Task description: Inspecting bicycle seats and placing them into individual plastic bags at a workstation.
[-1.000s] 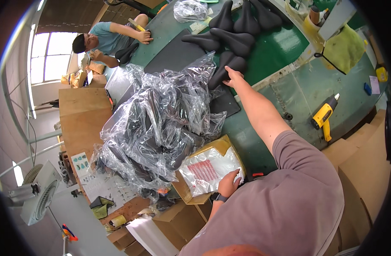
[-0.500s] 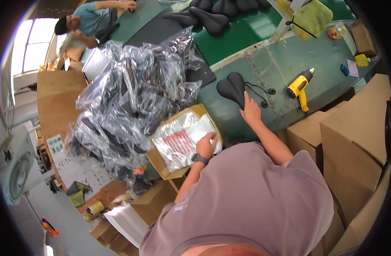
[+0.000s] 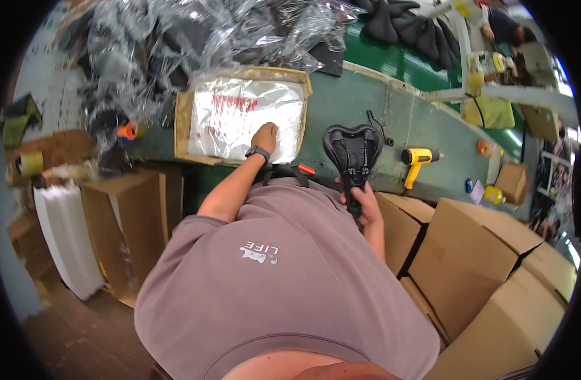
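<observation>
My right hand [image 3: 367, 204] grips a black bicycle saddle [image 3: 353, 149] by its narrow nose, close to my body. The saddle's underside faces up, showing its rails and hollow plastic base. At the left my left hand [image 3: 265, 138], with a dark watch on the wrist, rests on a pile of clear plastic bags [image 3: 230, 117] with red print. Its fingers are curled; whether they pinch a bag is hidden. The bags lie in a low open cardboard box [image 3: 184, 126] on the green worktable [image 3: 331, 101].
A yellow heat gun [image 3: 418, 163] lies right of the saddle. Plastic-wrapped saddles [image 3: 195, 38] heap up behind the box. Bare black saddles [image 3: 423, 35] sit at the far side. Large cardboard boxes [image 3: 461, 253] stand at my right. Another person [image 3: 502, 28] is at far right.
The saddle has come off the table toward my body and turned underside up in my right hand. My left hand stays over the bags. The view has swung to the right.
</observation>
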Demonstrator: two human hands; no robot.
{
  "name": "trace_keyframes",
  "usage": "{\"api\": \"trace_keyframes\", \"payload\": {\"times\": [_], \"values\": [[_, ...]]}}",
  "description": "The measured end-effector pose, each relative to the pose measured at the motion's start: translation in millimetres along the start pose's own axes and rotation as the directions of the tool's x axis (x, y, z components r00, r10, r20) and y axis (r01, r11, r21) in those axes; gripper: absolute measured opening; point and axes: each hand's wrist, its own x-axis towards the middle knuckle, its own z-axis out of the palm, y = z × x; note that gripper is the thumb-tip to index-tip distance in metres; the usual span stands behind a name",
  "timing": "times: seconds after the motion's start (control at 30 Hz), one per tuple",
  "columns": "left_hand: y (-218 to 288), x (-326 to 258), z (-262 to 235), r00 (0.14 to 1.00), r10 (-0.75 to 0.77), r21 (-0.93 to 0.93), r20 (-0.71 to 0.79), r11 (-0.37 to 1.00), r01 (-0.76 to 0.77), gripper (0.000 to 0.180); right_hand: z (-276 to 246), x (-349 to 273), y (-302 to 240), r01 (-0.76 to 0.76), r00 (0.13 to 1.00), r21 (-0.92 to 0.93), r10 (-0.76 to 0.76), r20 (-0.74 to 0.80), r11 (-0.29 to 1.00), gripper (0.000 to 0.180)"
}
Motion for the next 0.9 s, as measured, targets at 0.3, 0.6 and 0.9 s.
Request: {"api": "trace_keyframes", "payload": {"times": [0.3,0.6,0.9], "values": [[-30,-2,-26,0.946,-0.323,-0.494,-0.017,0.825,0.273,0.034,97,149,69,0.317,0.908,-0.846,-0.394,0.141,0.429,0.087],[77,-81,-202,0.772,0.585,-0.339,-0.248,0.694,-0.635,0.022,145,205,71,0.286,0.929,-0.958,-0.245,0.279,-0.005,0.113],[17,-198,-306,0.936,0.213,-0.96,0.282,0.052,0.277,0.027,261,149,27,0.18,0.982,-0.51,-0.126,0.139,0.841,0.051]]}}
